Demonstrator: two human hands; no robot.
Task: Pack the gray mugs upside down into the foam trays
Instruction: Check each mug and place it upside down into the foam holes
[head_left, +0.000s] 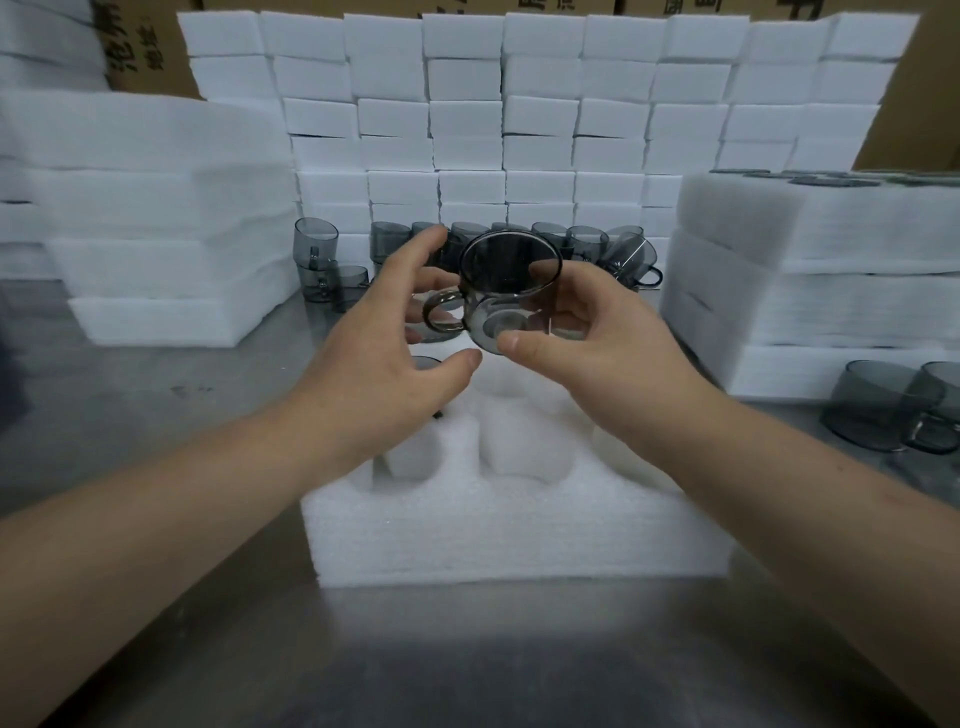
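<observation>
Smoky glass mug (511, 291) pinched by right hand (597, 353), left hand (374, 374) spread, above foam tray (519, 535).

right hand (597, 343) grips gray mug (506, 291) above foam tray (519, 530), thumb on its base, mouth tilted toward camera, handle pointing left. left hand (384, 358) open, fingers spread just beside the handle; contact unclear. tray sits on metal table (467, 665). spare mugs (587, 241) lined up behind, 2 side mugs (883, 402) at right edge

Open tray pockets (524, 441) between foam stacks (156, 218)
</observation>
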